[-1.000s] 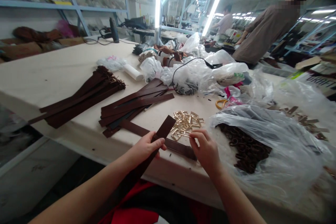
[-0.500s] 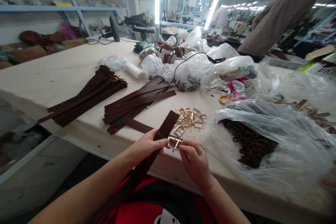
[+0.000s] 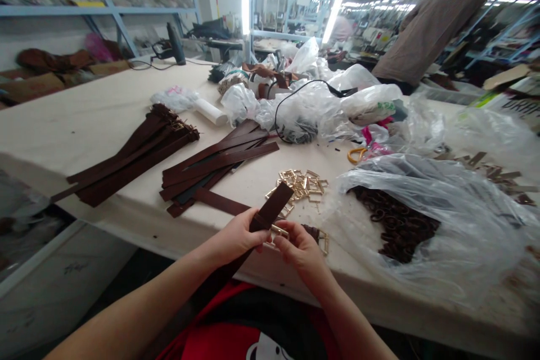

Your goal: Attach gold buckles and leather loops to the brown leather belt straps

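My left hand (image 3: 238, 239) is closed round a dark brown leather strap (image 3: 276, 203), whose upper end slants up past the thumb. The strap's lower part drops over the table edge towards my lap. Between the thumb and fingers of my right hand (image 3: 304, 252) is a gold metal buckle (image 3: 279, 230), held against my left fingertips just right of the strap. My fingers cover much of the buckle. Just beyond the right hand lies another gold buckle (image 3: 324, 242) beside a small dark brown piece. A pile of loose gold buckles (image 3: 301, 183) is behind the hands.
Flat brown straps (image 3: 219, 163) and a bundle of straps with buckles (image 3: 135, 152) lie on the left. A clear plastic bag (image 3: 405, 174) of dark brown loops is at right. Plastic bags (image 3: 312, 104) and yellow-handled scissors (image 3: 356, 154) lie farther back. A person (image 3: 434, 22) stands beyond.
My right hand has closed in on my left, and the buckle has turned and is more covered by fingers. The buckle beyond my right hand now shows. The view has shifted slightly.
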Motion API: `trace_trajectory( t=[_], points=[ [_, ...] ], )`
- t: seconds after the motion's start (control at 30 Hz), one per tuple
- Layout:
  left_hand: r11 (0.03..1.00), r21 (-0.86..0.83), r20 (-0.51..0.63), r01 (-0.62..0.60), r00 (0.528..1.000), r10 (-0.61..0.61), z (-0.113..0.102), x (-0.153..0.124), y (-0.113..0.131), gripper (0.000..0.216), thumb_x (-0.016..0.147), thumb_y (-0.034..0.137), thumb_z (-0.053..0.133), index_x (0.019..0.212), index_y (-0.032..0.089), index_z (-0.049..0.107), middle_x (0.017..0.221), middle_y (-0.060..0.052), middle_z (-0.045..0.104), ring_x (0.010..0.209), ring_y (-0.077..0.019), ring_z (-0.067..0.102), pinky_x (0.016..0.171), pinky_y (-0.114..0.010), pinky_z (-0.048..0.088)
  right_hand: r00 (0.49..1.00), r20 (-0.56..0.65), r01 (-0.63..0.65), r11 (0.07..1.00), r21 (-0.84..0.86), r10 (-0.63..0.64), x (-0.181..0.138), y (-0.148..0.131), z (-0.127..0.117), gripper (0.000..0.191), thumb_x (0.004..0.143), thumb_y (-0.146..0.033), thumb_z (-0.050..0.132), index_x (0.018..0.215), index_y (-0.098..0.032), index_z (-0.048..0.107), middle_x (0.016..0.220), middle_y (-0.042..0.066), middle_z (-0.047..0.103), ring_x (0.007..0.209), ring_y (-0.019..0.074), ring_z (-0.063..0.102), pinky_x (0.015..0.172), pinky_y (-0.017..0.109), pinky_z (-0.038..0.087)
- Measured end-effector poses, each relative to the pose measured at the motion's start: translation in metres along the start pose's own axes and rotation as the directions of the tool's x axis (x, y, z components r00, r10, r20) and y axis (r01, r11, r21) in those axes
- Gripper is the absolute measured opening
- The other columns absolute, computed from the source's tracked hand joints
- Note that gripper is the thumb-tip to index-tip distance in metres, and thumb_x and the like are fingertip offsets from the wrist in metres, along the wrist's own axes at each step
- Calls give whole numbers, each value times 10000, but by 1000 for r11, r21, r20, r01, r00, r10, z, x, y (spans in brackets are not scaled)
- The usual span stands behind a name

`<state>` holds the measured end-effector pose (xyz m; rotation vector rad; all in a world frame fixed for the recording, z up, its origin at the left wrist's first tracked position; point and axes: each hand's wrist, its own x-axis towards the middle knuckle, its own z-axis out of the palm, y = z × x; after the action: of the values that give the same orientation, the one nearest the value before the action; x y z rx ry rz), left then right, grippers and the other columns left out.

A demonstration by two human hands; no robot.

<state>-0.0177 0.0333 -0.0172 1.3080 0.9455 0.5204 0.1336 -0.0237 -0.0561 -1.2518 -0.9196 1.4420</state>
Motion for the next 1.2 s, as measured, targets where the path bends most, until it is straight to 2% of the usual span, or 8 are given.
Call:
trace_trajectory(
  t=[0.2,0.3,0.43,0.67,0.83,0.93,1.03,1.2],
  points=[
    [999,50,75,-1,997,-3,-5,-2,3,278,731,313,607,946,161,519,765,13,570,605,-99,524,517,-191,440,997,-77,23,1000,16,-21,-1,3,-3,278,693,-392,653,867,-185,586,602,-46,524,470,58,388,433,193,305],
    [994,104,108,29,993,-40,-14,-5,4,313,819,449,464,927,158,498,705,11,565,548,-102,524,488,-196,423,978,-190,117,985,124,-92,0,-6,-9,266,707,-374,651,886,-195,570,591,-56,510,462,52,394,443,192,315],
    [967,247,157,58,983,-99,-15,-13,3,305,846,440,400,874,153,498,659,15,546,512,-105,525,470,-191,406,953,-289,190,917,350,-87,3,-16,-13,259,699,-337,669,898,-218,556,587,-66,495,443,40,383,421,176,295],
    [920,391,235,14,965,-115,-4,-21,10,299,851,383,386,973,163,549,693,6,551,542,-109,525,503,-190,415,978,-187,33,824,565,89,-1,-12,0,272,610,-328,733,820,-227,593,655,-57,547,419,13,360,379,142,288],
    [896,442,248,-41,966,-78,-4,-25,11,260,857,359,382,862,165,555,665,14,547,547,-103,516,524,-188,404,972,-189,12,783,622,136,-2,-8,1,290,589,-311,754,818,-213,606,652,-52,553,428,8,366,381,126,292],
    [909,414,228,-40,972,-61,-2,-25,10,255,859,359,376,867,163,540,656,19,534,524,-99,509,505,-192,403,980,-169,19,808,589,101,-5,-5,7,276,609,-324,745,811,-210,594,633,-58,547,431,15,371,395,135,299],
    [956,294,261,-3,962,-77,0,-23,12,234,854,352,387,867,158,517,673,16,534,515,-96,511,480,-193,409,992,-123,17,898,440,41,-10,1,17,239,674,-355,691,824,-204,583,621,-53,546,441,37,386,415,165,319],
    [986,93,367,139,916,-163,0,-20,14,172,787,280,516,911,160,514,755,11,567,587,-91,532,536,-191,437,956,-283,125,977,170,-73,-16,9,26,262,677,-371,679,838,-192,574,666,-32,570,521,83,443,485,206,370]
  ],
)
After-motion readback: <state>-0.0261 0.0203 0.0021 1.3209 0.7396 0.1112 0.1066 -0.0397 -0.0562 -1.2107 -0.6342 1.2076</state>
